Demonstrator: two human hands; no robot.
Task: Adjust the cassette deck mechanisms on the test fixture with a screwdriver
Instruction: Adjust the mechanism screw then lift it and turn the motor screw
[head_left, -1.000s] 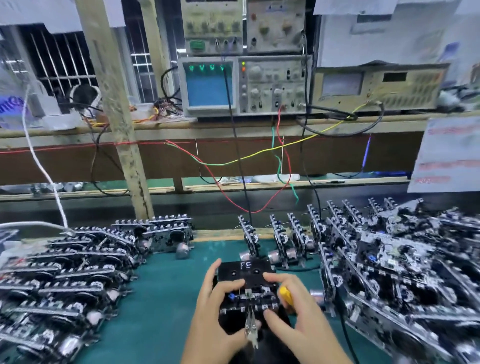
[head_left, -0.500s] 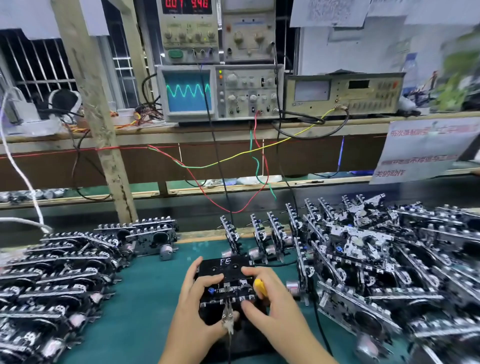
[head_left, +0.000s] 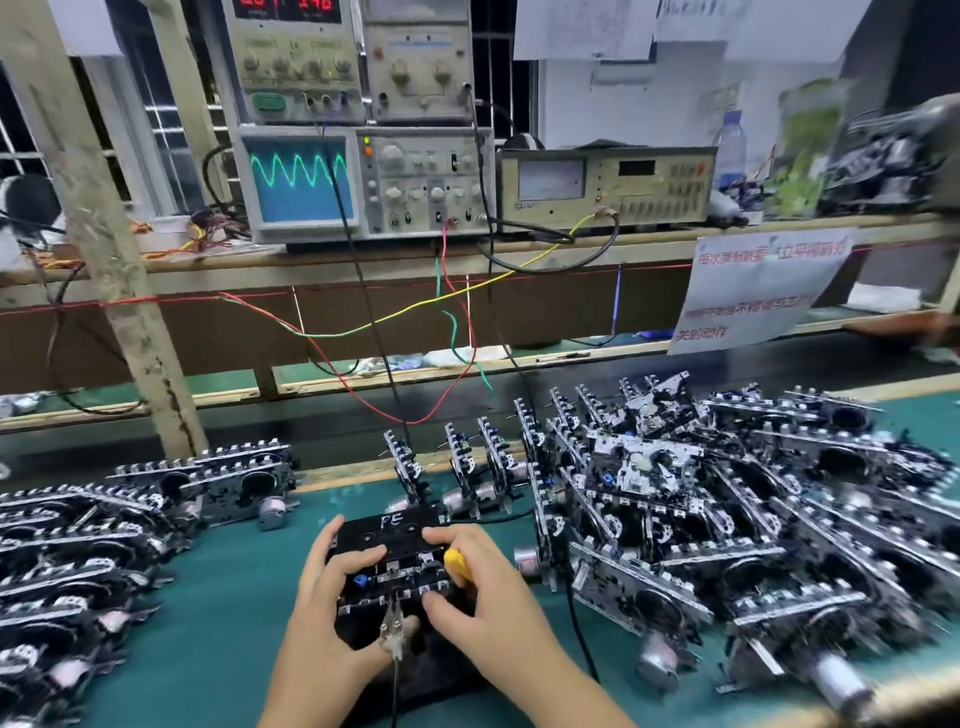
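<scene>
The green bench mat (head_left: 218, 613) fills the lower part of the view. A large heap of cassette deck mechanisms (head_left: 727, 519) is piled from the 3 o'clock to the 5 o'clock side of it, and a second heap of mechanisms (head_left: 88, 535) is stacked at 9 o'clock. On the wooden shelf (head_left: 363, 260) at 12 o'clock an oscilloscope (head_left: 363, 182) is seen with a green sine wave on its blue screen; a power supply (head_left: 296, 57) with red digits is set on top of it, and a beige test instrument (head_left: 608, 182) stands just beside it toward 1 o'clock. Red, yellow and green wires (head_left: 363, 327) are draped down from the shelf toward the mat. A paper notice (head_left: 753, 286) with red characters is hung at 2 o'clock.

At 6 o'clock the black test fixture (head_left: 389, 525), marked "PE" in white, is placed on the mat, with a cassette deck mechanism (head_left: 400, 577) seated on it between the hands. The fixture's left side is gripped by the left hand (head_left: 322, 618), whose fingers are curled over the top edge and whose thumb lies near a metal clip (head_left: 393, 623). A yellow-handled screwdriver (head_left: 457, 564) is held in the right hand (head_left: 483, 603), with fingers wrapped round the handle and the thumb pressed at the mechanism's near edge. The screwdriver's tip is hidden.
</scene>
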